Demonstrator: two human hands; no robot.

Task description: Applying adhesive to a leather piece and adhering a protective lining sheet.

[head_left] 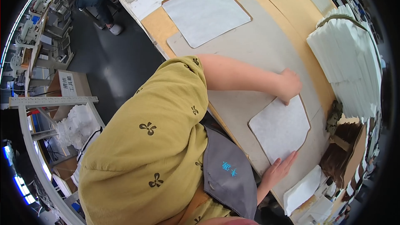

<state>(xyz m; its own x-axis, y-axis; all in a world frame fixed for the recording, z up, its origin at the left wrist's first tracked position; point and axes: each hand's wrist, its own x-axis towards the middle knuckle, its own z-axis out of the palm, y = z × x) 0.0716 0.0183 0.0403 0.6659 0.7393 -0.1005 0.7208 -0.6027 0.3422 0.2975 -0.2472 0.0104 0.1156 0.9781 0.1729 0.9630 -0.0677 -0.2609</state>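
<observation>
- A white panel [280,127] with a thin brown border lies flat on a grey board [268,37] on the worktable [291,14], between the two hands.
- The left hand [288,85] is curled, fingertips down at the panel's upper corner; whether it pinches the edge, I cannot tell.
- The right hand [278,171] is held wide, fingers straight and thumb apart, at the panel's lower edge.
- A second bordered panel [206,14] lies farther up the table, well apart from the first.
- To the right stands a tied white stack [348,58], with dark brown pieces [339,154] near its lower end.
- Off the table at upper left, a person [93,4] sits.
</observation>
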